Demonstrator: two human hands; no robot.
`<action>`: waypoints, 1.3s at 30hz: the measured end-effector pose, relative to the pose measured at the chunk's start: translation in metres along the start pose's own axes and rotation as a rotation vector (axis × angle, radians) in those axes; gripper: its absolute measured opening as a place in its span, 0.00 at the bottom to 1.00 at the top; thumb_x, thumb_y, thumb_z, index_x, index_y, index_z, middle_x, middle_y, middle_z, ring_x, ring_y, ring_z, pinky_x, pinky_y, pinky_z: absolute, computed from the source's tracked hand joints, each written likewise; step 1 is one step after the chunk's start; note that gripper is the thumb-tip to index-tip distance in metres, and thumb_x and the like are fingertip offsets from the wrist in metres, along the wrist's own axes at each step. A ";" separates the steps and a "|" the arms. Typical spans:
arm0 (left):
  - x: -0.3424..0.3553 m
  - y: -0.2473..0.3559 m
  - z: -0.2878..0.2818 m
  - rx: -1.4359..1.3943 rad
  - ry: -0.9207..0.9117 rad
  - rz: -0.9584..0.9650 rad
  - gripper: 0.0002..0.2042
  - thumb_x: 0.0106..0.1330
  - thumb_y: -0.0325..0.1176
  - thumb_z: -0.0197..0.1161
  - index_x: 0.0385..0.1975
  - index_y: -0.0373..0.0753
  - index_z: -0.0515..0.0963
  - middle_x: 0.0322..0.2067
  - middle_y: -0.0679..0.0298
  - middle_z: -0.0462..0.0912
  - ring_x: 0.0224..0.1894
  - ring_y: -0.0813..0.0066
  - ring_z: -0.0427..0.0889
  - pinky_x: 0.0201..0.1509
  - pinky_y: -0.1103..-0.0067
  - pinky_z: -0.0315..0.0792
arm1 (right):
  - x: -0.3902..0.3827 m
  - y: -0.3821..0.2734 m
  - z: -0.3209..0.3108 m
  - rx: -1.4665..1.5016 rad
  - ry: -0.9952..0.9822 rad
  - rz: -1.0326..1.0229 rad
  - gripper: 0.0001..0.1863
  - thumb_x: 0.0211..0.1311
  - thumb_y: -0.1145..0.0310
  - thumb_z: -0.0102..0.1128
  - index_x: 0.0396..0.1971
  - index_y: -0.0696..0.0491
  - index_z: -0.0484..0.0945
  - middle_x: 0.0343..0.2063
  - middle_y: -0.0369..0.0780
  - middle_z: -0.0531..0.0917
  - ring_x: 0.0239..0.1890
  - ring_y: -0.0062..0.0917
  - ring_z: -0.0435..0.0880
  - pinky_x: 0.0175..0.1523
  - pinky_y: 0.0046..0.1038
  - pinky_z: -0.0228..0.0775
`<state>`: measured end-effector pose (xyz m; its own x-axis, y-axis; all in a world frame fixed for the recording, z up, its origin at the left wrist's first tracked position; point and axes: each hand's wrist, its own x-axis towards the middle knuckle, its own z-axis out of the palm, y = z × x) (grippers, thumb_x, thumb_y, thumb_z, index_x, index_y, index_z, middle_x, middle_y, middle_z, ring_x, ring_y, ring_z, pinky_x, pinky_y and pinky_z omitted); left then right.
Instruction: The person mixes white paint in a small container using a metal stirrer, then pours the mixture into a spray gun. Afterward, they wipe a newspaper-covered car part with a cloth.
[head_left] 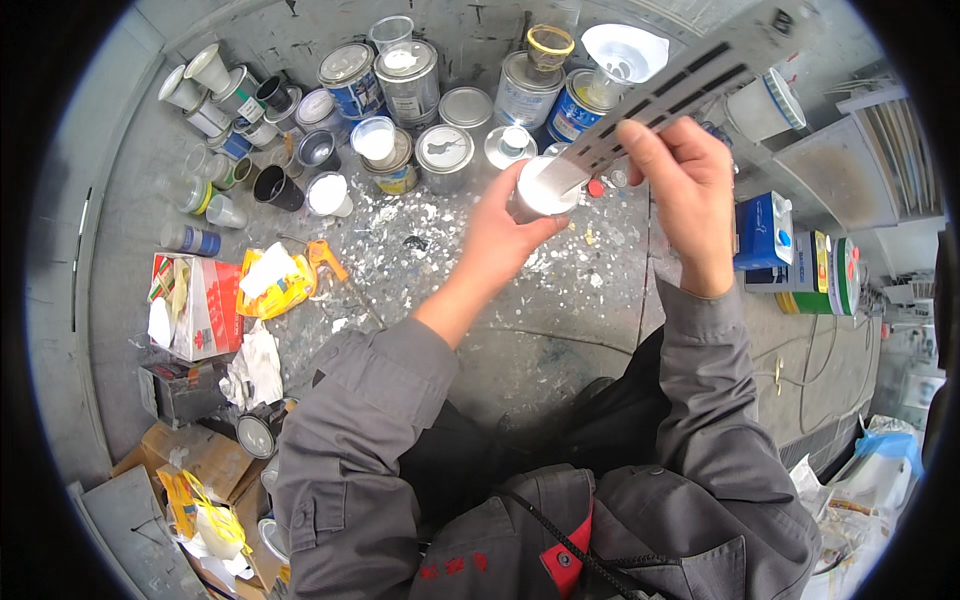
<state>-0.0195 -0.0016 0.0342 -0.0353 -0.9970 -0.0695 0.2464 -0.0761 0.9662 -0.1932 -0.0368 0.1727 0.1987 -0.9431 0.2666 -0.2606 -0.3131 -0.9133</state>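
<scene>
My left hand [502, 232] is wrapped round a small cup [537, 189] of white liquid, held up above the paint-spattered floor [445, 310]. A long, flat, slotted grey stick [721, 58], like a mixing ruler, slants from the upper right down into the cup, its lower end in the white liquid. My right hand [679, 185] grips this stick between thumb and fingers, a little above and to the right of the cup. A small red cap [595, 188] lies on the floor behind my hands.
Several paint cans [443, 157] and cups line the back and left. A red-white box [200, 330], yellow bag [275, 280] and orange-handled tool [328, 262] lie left, cardboard [160, 447] lower left. Blue can [760, 230], leaning boards [850, 160] and cables stand or lie right.
</scene>
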 end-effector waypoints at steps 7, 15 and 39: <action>0.000 -0.006 0.002 0.036 0.008 0.061 0.40 0.56 0.28 0.81 0.70 0.35 0.69 0.60 0.58 0.80 0.63 0.68 0.80 0.66 0.72 0.74 | 0.001 -0.001 0.000 -0.065 0.022 -0.074 0.08 0.71 0.70 0.70 0.37 0.60 0.86 0.26 0.33 0.84 0.27 0.12 0.76 0.32 0.19 0.65; -0.002 -0.005 0.003 0.003 -0.021 0.038 0.37 0.58 0.25 0.78 0.69 0.38 0.69 0.57 0.64 0.81 0.60 0.72 0.81 0.64 0.73 0.75 | -0.003 0.008 0.017 -0.055 -0.095 -0.127 0.08 0.72 0.72 0.67 0.44 0.61 0.87 0.29 0.34 0.87 0.28 0.12 0.79 0.33 0.19 0.70; -0.005 0.003 0.004 -0.048 -0.017 0.015 0.39 0.58 0.24 0.78 0.71 0.37 0.68 0.59 0.61 0.81 0.61 0.71 0.81 0.64 0.74 0.75 | 0.008 0.016 -0.009 -0.123 -0.084 -0.014 0.09 0.72 0.67 0.69 0.39 0.59 0.87 0.23 0.31 0.82 0.26 0.12 0.76 0.31 0.19 0.64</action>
<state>-0.0222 0.0032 0.0384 -0.0479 -0.9976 -0.0499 0.2928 -0.0618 0.9542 -0.2041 -0.0504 0.1625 0.2797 -0.9276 0.2476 -0.3699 -0.3421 -0.8638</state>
